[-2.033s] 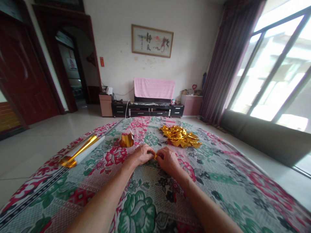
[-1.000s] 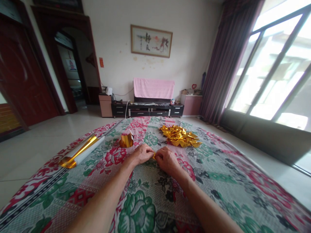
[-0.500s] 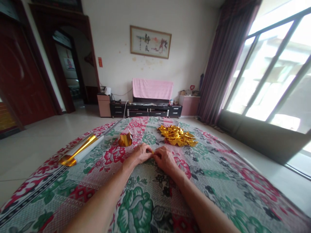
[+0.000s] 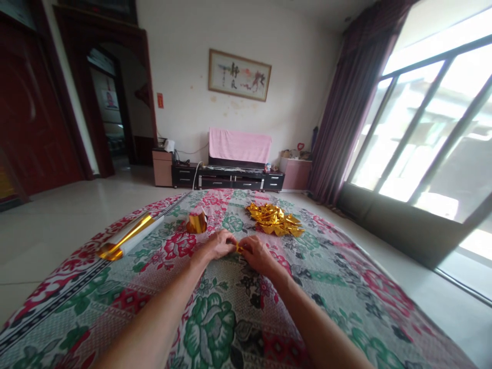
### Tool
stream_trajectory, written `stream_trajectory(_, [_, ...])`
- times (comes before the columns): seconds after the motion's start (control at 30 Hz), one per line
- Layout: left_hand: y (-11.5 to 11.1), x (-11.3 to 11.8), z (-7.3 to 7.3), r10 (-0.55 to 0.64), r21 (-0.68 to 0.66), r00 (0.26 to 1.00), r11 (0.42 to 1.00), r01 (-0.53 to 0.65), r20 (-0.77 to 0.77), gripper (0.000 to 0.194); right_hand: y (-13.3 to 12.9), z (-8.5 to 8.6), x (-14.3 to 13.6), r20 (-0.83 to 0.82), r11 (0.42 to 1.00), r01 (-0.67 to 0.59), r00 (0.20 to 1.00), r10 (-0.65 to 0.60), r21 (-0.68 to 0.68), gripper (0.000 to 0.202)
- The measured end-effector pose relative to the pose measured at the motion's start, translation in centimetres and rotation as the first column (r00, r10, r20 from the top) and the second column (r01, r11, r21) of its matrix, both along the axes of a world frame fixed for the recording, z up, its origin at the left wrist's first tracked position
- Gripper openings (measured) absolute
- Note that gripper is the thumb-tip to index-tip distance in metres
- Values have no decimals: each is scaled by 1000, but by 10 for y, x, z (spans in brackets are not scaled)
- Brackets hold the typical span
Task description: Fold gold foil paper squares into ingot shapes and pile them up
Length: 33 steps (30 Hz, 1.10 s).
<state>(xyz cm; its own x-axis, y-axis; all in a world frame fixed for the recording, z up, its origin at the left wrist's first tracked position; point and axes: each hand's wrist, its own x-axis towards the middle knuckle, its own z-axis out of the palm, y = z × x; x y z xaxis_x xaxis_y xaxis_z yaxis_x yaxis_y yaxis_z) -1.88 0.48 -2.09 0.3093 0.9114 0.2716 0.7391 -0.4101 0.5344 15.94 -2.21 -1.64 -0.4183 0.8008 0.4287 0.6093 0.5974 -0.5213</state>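
Just below the centre of the frame, the left hand (image 4: 223,243) and the right hand (image 4: 255,252) are facing each other, fingers drawn narrow, pinching a small yellow-gold foil piece (image 4: 239,247) between them. Both are probably gripping by the fingertips because the piece is so small and thin; its exact shape is staying hidden. Right of centre, a heaped pile of crinkled, shiny gold foil pieces (image 4: 274,219) is lying beyond the right hand, seemingly within easy reach yet out of the fingers' way. Left of centre, a short curled gold foil band (image 4: 198,223) is standing on the red-green-grey floral cloth (image 4: 209,328), and farther left a long gold-and-white foil roll (image 4: 128,237) is lying slantwise.

Compared with half a second ago, the foil piece is showing more plainly between the fingertips, and the wall picture (image 4: 240,75) is sitting lower in view.
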Motion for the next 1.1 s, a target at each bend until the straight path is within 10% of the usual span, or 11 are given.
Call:
stream_trajectory(0.43, [3, 1, -4, 6, 15, 1000, 1000, -6, -3, 19, -1, 1, 0, -14, 999, -41, 999, 41, 21, 17])
stream_trajectory(0.7, [-6, 3, 4, -45, 62, 998, 997, 47, -44, 17, -4, -7, 3, -291, 952, 214, 946, -146, 219, 26])
stream_trajectory(1.1, [-23, 15, 19, 33, 269, 966, 962, 39, -257, 18, -4, -9, 3, -12, 951, 266, 963, -268, 157, 25])
